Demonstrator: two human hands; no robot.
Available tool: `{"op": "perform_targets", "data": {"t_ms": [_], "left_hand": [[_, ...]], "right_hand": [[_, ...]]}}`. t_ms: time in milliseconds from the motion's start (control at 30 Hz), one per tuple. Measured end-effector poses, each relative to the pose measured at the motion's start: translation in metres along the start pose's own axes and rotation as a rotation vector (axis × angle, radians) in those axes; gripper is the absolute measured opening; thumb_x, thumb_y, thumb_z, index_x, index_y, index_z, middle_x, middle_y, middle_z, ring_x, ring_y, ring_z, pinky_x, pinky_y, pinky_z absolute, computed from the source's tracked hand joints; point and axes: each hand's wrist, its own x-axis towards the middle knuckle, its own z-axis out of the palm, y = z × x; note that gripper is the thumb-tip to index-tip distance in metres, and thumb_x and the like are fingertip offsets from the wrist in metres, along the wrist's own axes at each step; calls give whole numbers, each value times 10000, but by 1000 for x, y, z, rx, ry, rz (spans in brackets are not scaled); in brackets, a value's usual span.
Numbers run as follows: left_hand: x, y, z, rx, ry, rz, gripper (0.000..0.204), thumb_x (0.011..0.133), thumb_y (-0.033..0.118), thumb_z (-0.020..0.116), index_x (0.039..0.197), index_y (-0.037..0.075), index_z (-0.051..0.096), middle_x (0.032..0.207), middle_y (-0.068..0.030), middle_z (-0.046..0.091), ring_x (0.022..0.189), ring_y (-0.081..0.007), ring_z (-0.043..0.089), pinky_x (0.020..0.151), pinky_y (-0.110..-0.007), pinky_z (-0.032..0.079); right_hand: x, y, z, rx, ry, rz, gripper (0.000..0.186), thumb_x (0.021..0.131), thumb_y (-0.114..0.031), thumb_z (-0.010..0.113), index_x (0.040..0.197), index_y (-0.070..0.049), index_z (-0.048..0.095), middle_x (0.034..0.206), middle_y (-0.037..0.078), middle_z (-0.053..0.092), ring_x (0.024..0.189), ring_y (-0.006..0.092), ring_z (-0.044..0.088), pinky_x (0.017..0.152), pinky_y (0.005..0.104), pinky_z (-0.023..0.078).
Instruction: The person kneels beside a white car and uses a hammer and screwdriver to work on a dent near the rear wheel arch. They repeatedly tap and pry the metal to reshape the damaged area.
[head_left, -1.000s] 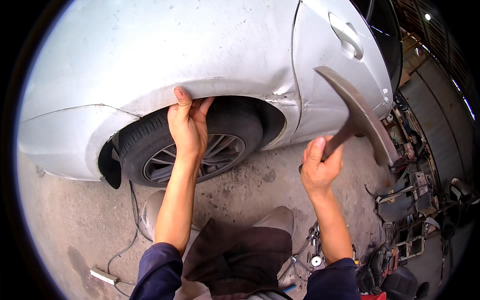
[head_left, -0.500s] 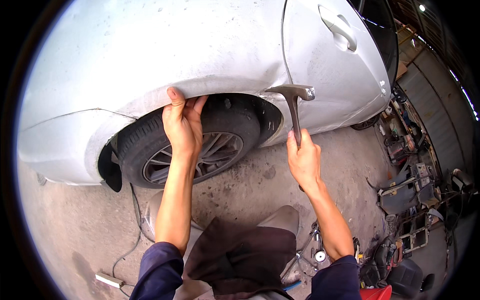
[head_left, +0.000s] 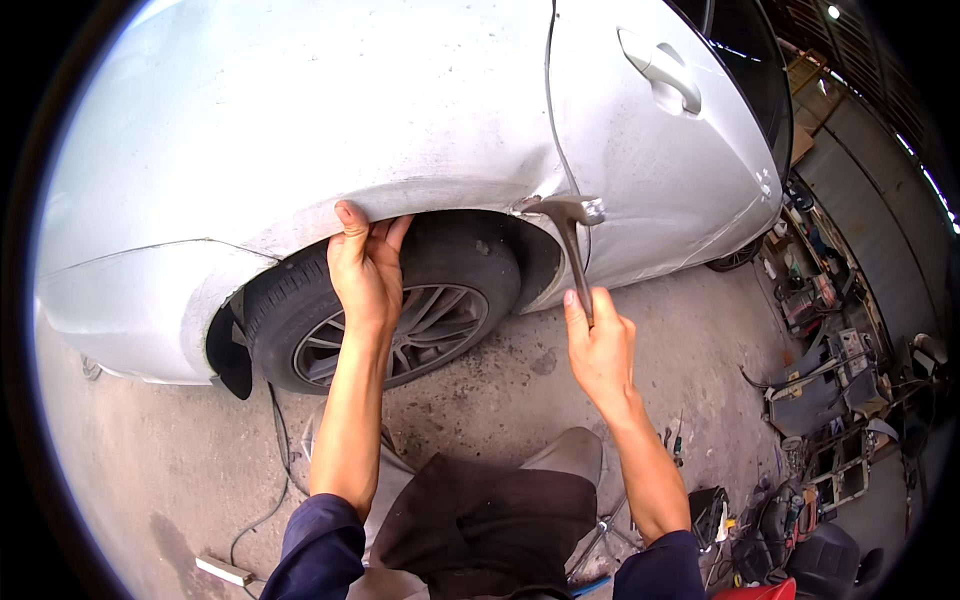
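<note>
Workshop floor (head_left: pixel 480 400) of stained concrete carries a silver car (head_left: pixel 300 120), seen from above at its rear wheel.

Work area: the wheel arch (head_left: pixel 470 195), at the dented seam where the rear panel meets the door (head_left: pixel 660 160). The metal there is creased and scuffed.

Hammer (head_left: pixel 568 230): the head now rests against the arch lip just beside the seam, with the handle running down to the right hand (head_left: pixel 600 350). One second ago the hammer was raised well clear of the body, off to the right; half a second ago it had reached the arch edge. The swing has therefore landed, and this moment reads as a blow at contact or just after it.

Right hand: clenched around the lower end of the handle.

Left hand (head_left: pixel 365 270): fingers hooked over the arch lip above the tyre (head_left: pixel 400 300), thumb on the outer panel, gripping the metal. Its position matches both earlier views, so it serves as a steady brace, and probably as a feel check on the panel, while the other hand strikes.

Surroundings: a cable (head_left: pixel 270 480) trails across the floor at left; loose tools and parts (head_left: pixel 820 380) lie well apart at right. The person's dark trousers (head_left: pixel 480 520) fill the lower centre.
</note>
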Motion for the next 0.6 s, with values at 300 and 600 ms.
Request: {"op": "perform_targets", "data": {"t_ms": [300, 600], "left_hand": [[5, 2, 11, 1, -15, 16, 629, 1027, 438, 488, 1369, -86, 420, 1383, -204, 504, 1295, -335, 509, 1084, -519, 435], [-4, 24, 16, 20, 25, 48, 625, 1017, 439, 507, 1361, -78, 430, 1368, -207, 506, 1292, -348, 506, 1110, -524, 417]], "right_hand": [[11, 40, 16, -217, 31, -100, 204, 995, -125, 594, 846, 10, 559, 619, 97, 589, 491, 188, 552, 471, 318, 434], [18, -16, -15, 369, 485, -310, 263, 1013, -185, 585, 827, -1, 566, 575, 14, 529, 484, 127, 492, 460, 300, 394]]}}
